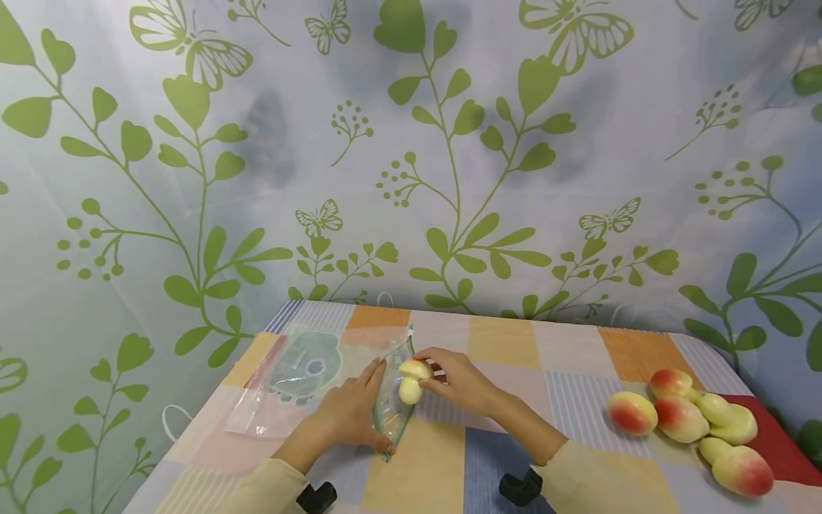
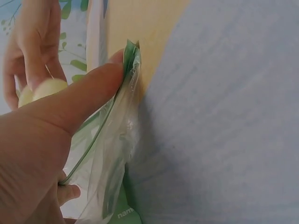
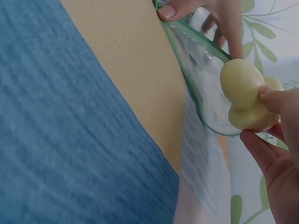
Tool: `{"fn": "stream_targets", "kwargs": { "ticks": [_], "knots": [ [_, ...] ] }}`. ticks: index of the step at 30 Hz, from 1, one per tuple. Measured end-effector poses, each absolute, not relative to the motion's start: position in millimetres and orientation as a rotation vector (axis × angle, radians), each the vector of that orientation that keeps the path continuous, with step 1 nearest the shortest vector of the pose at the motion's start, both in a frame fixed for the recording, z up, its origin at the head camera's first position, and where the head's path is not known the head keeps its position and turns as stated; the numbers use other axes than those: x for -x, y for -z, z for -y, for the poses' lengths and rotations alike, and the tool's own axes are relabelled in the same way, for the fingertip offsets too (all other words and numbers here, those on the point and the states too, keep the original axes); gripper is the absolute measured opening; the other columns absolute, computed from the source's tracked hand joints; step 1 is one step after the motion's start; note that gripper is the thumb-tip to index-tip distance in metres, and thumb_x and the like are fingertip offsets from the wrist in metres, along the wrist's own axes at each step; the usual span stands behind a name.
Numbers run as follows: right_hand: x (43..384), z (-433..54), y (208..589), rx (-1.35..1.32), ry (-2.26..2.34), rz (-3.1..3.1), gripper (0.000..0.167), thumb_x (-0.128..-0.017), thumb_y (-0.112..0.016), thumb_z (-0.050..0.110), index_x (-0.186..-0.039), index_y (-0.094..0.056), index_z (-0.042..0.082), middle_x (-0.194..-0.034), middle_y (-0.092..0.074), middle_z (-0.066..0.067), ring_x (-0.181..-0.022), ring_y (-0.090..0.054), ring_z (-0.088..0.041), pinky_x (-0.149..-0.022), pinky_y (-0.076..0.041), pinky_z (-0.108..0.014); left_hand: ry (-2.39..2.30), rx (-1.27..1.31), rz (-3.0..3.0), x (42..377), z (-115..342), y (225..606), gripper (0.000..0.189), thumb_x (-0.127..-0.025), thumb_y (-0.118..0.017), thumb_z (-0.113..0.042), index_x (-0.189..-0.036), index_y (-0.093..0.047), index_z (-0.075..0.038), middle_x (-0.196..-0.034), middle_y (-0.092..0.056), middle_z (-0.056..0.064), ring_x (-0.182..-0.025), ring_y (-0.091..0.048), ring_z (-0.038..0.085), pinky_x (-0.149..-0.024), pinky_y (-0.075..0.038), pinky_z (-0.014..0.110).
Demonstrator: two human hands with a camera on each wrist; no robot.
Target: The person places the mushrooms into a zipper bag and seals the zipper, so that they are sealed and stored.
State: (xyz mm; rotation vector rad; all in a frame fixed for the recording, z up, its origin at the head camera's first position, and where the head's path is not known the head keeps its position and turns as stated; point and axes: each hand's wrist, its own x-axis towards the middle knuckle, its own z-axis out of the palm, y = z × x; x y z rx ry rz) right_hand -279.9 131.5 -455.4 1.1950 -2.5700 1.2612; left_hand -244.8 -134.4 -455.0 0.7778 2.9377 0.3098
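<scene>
A clear zip bag (image 1: pixel 250 421) with a green-edged mouth lies on the table, a pale green printed shape on its side. My left hand (image 1: pixel 349 407) holds the bag at its mouth, thumb at the near corner and fingers spread along the rim; the mouth gapes in the right wrist view. My right hand (image 1: pixel 459 382) pinches a pale yellow toy mushroom (image 1: pixel 414 378) between thumb and fingers, right at the mouth. Its rounded stem (image 3: pixel 240 81) points towards the bag in the right wrist view, while the fingers partly cover the cap.
Several red-and-yellow toy mushrooms (image 1: pixel 683 417) lie grouped at the table's right side, by a red cloth patch (image 1: pixel 786 450). A patchwork tablecloth (image 1: pixel 507 343) covers the table. Behind it hangs a curtain (image 1: pixel 359 164) printed with green leaves and butterflies.
</scene>
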Motion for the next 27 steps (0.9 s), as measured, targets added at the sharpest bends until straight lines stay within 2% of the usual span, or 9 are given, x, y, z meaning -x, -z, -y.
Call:
{"fn": "stream_targets", "kwargs": {
  "ticks": [6, 9, 14, 19, 27],
  "knots": [
    [286, -116, 461, -1.148, -1.207, 2.658, 0.041, -0.101, -0.069, 0.011, -0.139, -0.057, 0.002, -0.130, -0.064, -0.009, -0.113, -0.066, -0.027, -0.089, -0.056, -0.025, -0.279, -0.802, -2.948, 244, 134, 453, 0.149, -0.056, -0.084, -0.081, -0.164, -0.019, -0.003, -0.169, -0.023, 0.016, -0.131, -0.051, 0.045, -0.094, -0.047, 0.069],
    [290, -111, 463, -1.121, -1.148, 2.693, 0.043, -0.101, -0.069, 0.009, -0.141, -0.056, 0.001, -0.131, -0.064, -0.009, -0.113, -0.065, -0.023, -0.090, -0.054, -0.023, -0.261, -0.812, -2.958, 243, 133, 452, 0.148, -0.057, -0.084, -0.081, -0.164, -0.019, -0.003, -0.168, -0.023, 0.017, -0.132, -0.050, 0.045, -0.097, -0.044, 0.070],
    [296, -105, 469, -1.109, -1.139, 2.691, 0.044, -0.101, -0.068, 0.011, -0.142, -0.055, 0.001, -0.132, -0.063, -0.010, -0.113, -0.065, -0.021, -0.090, -0.054, -0.022, -0.242, -0.826, -2.981, 242, 133, 451, 0.146, -0.057, -0.084, -0.081, -0.164, -0.022, -0.003, -0.167, -0.026, 0.019, -0.131, -0.052, 0.045, -0.096, -0.046, 0.067],
    [299, -101, 475, -1.087, -1.213, 2.672, 0.044, -0.100, -0.072, 0.014, -0.138, -0.057, 0.000, -0.127, -0.065, -0.011, -0.110, -0.066, -0.022, -0.088, -0.055, -0.021, -0.244, -0.843, -2.989, 242, 132, 452, 0.145, -0.057, -0.086, -0.079, -0.163, -0.023, -0.003, -0.167, -0.026, 0.018, -0.131, -0.053, 0.043, -0.095, -0.047, 0.066],
    [303, -94, 481, -0.968, -1.249, 2.686, 0.044, -0.099, -0.073, 0.027, -0.134, -0.061, 0.003, -0.120, -0.067, -0.005, -0.103, -0.068, -0.016, -0.083, -0.055, -0.020, -0.234, -0.877, -3.002, 240, 129, 451, 0.145, -0.057, -0.087, -0.076, -0.163, -0.022, -0.001, -0.167, -0.025, 0.020, -0.130, -0.053, 0.043, -0.094, -0.049, 0.064]
  ]
}}
